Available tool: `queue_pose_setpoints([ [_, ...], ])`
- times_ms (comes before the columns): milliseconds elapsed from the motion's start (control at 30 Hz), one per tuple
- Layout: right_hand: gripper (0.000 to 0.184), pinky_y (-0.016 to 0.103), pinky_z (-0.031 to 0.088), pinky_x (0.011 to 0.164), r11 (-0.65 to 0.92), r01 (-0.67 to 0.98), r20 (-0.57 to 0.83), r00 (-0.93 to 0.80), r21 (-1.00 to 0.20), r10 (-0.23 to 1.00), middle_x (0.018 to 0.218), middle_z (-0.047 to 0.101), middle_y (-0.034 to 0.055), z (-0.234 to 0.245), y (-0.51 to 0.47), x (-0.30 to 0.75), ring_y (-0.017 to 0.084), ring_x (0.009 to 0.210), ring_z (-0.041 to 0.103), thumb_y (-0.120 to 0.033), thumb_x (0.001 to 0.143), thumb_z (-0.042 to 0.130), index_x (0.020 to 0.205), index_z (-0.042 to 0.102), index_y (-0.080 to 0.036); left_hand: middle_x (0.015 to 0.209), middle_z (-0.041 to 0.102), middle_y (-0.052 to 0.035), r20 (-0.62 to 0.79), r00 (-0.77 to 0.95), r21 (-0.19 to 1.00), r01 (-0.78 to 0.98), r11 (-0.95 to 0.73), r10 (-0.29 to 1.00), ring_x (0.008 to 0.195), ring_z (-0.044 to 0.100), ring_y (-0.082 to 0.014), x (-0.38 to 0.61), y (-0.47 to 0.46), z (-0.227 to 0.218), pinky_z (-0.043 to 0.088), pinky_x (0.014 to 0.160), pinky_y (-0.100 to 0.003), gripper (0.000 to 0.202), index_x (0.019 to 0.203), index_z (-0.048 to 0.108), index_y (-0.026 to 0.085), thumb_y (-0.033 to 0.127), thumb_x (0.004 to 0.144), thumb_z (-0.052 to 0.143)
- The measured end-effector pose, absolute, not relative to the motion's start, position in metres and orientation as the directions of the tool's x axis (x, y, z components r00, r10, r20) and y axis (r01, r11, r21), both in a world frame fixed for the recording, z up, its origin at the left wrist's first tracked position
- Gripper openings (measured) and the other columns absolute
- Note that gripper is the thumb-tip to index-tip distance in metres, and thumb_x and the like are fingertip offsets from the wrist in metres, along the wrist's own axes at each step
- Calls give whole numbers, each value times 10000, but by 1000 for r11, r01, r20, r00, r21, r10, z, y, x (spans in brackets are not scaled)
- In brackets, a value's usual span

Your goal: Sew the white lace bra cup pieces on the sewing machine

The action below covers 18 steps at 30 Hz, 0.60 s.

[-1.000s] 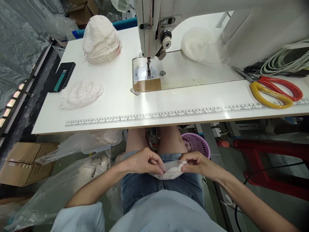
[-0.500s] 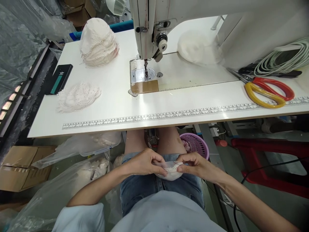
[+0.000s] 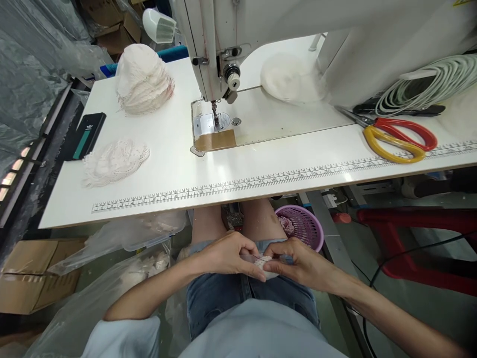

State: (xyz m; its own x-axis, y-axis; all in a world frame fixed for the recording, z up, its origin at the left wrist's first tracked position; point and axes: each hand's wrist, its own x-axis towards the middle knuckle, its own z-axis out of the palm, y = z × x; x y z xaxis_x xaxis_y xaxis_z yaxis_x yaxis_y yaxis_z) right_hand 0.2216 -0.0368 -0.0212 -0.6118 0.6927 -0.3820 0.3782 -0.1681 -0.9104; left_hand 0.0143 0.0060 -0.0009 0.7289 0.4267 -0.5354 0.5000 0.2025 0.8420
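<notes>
Over my lap, a small white piece of fabric with a lace edge (image 3: 265,264) is pinched between both hands. My left hand (image 3: 233,254) grips its left side with thumb and fingers. My right hand (image 3: 296,261) pinches the lace edge on the right, close to the left fingertips. Much of the piece is hidden behind the fingers. Beyond the hands is the white table (image 3: 167,174) with a sewing machine (image 3: 212,54). Flat lace pieces (image 3: 116,161) lie on its left part, and a tall stack of white cup-shaped fabric (image 3: 143,82) stands behind them.
Scissors with red and yellow handles (image 3: 400,139) lie right of the machine, near a coil of pale cord (image 3: 421,87). A dark box (image 3: 87,135) is at the table's left edge. A purple basket (image 3: 315,231) stands below, beside a red stool (image 3: 410,219).
My hands have drawn closer together, bunching the white piece so less of it shows. The whole view has shifted slightly, with the table items sitting lower and further left.
</notes>
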Motion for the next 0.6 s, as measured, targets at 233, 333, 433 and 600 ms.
queue_pose_setpoints([
  [233,335,209,277,491,-119,428,-362,-547,-896,755,616,546,-5,-18,-40,237,98,551,416,-443,872,516,772,637,-147,519,469,46,-559,690,829,487,276,461,513,342,-58,31,7,-14,243,455,-175,335,650,636,103,421,639,739],
  [333,345,209,332,530,-167,390,-371,-535,-905,759,666,595,17,-20,-40,242,117,601,473,-458,864,519,794,651,-147,500,445,56,-577,700,813,443,378,421,491,324,-48,35,8,-19,238,452,-174,326,638,628,103,400,613,761],
  [433,355,208,329,527,-195,367,-377,-530,-909,760,665,591,13,-20,-40,247,112,593,464,-471,867,512,793,648,-151,493,448,62,-601,707,774,397,492,374,470,313,-40,42,9,-22,226,448,-177,361,661,626,103,415,572,785],
  [600,331,216,323,537,-208,385,-391,-494,-899,777,659,573,9,-20,-42,257,121,606,463,-460,865,524,779,635,-160,479,449,70,-642,683,735,419,534,348,450,304,-40,57,11,-22,197,435,-187,412,729,656,104,436,531,800],
])
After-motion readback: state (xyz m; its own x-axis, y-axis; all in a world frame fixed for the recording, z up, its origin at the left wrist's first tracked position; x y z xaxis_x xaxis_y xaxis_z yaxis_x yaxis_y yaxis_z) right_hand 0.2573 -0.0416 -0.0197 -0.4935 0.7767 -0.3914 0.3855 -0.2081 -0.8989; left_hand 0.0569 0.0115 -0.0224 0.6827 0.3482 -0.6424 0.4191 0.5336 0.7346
